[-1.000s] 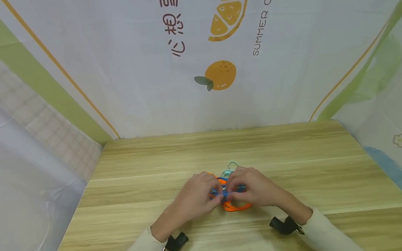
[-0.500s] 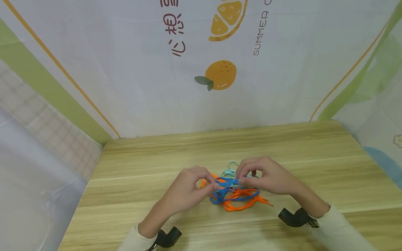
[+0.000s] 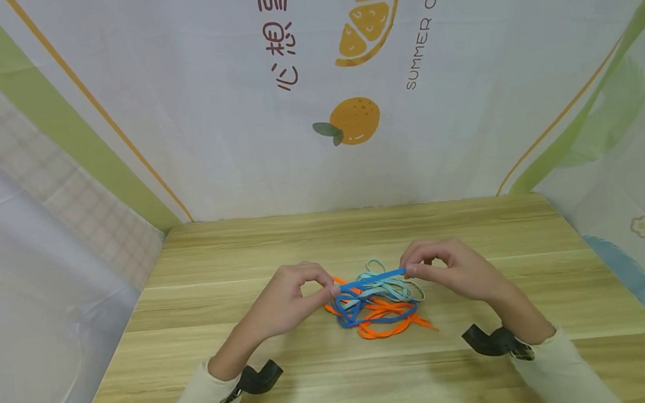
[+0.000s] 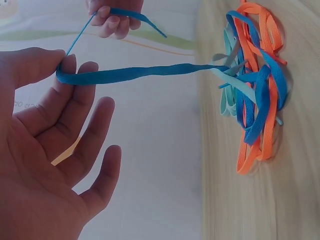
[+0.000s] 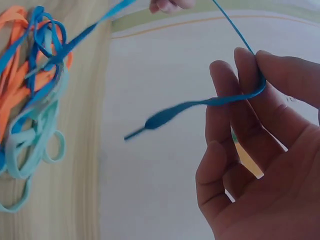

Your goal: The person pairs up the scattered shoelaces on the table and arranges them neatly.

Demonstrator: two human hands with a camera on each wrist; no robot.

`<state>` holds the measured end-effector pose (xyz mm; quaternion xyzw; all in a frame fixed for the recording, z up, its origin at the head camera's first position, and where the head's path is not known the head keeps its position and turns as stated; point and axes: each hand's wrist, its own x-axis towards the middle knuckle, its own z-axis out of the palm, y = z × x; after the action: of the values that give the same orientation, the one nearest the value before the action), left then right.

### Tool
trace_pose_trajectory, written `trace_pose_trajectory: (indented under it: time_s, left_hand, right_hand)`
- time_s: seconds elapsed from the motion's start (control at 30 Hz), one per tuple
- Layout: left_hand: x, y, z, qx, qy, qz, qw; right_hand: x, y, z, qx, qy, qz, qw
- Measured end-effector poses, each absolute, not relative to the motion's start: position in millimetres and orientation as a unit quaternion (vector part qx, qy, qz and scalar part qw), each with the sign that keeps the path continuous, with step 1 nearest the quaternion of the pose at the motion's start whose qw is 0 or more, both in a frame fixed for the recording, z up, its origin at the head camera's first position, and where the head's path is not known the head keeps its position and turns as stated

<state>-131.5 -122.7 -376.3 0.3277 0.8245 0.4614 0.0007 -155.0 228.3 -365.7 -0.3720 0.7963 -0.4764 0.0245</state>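
Note:
A flat blue shoelace (image 3: 373, 279) is stretched taut between my two hands, above a tangle of laces. My left hand (image 3: 292, 299) pinches it between thumb and index finger, and from there the blue lace (image 4: 135, 75) runs down into the pile. My right hand (image 3: 460, 271) pinches it near one end; in the right wrist view the short tail with its narrow tip (image 5: 134, 134) hangs free. Below lie an orange shoelace (image 3: 383, 332) and a mint green shoelace (image 3: 400, 290), looped together with the rest of the blue one.
The laces lie on a wood-grain table (image 3: 333, 373). A white cloth printed with oranges (image 3: 230, 139) hangs behind the table's back edge, and more cloth hangs at both sides. A black curved piece (image 3: 261, 378) is strapped at each wrist.
Both hands have risen from the tangle and spread apart, the right one moving up and rightward. The blue lace has been drawn out taut between them, uncovering the orange and mint laces.

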Motion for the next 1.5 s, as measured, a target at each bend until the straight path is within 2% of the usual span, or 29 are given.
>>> trace_pose_trajectory:
  time_s: [0.27,0.47,0.83,1.2,1.5]
  left_hand:
    - [-133,-129,-375,0.316,0.819,0.479,0.013]
    - [-131,-136,-375,0.304,0.816,0.49,0.03]
    - [-132,-151,-377,0.287,0.826,0.484,0.024]
    - [-128,-177,-376,0.265,0.84,0.474,0.016]
    - [-136,-208,-380,0.241,0.859,0.451,0.022]
  right_hand:
    - [-156,250,-361,-0.333,0.802,-0.496,0.005]
    - [-156,270,-362,-0.277,0.783,-0.556,0.013]
    - [-164,315,-375,-0.183,0.742,-0.645,-0.001]
    - [-172,362,-385,-0.138,0.684,-0.716,-0.011]
    - [-173,391,-393,-0.096,0.735,-0.671,0.01]
